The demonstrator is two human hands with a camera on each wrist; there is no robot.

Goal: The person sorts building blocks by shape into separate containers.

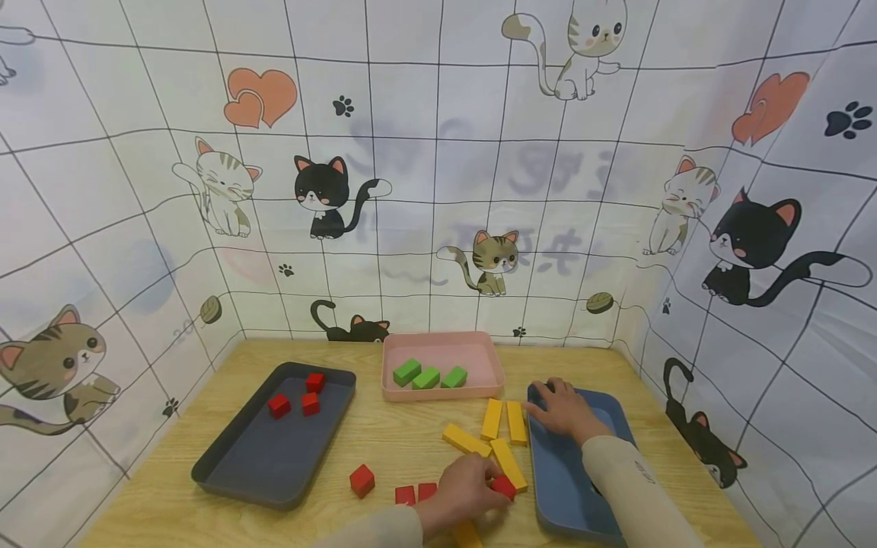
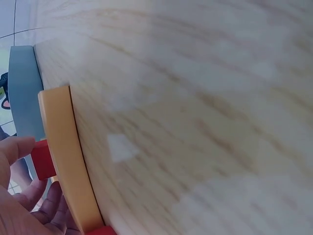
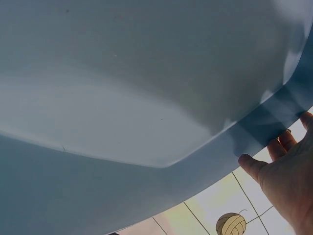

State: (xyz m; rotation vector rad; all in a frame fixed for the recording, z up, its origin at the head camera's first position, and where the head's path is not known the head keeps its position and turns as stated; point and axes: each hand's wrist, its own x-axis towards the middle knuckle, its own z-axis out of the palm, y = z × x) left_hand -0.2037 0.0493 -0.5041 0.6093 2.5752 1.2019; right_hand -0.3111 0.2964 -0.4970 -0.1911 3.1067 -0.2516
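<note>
A: Near edge of the wood-grain table (image 1: 404, 441) — the left hand (image 1: 462, 495) has its fingers (image 2: 17, 147) pinched round a small red cube (image 1: 503, 485), just beside a flat yellow bar (image 1: 508, 464).

B: Right hand (image 1: 565, 409) lies on the smooth blue tray (image 1: 569, 487), fingers spread flat on its far-left rim.

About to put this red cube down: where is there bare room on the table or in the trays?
Free: the near half of the dark tray, and the tabletop between it and the yellow blocks. Crowded: around the left hand, where red cubes and yellow blocks cluster. The right hand rests on the blue tray.
</note>
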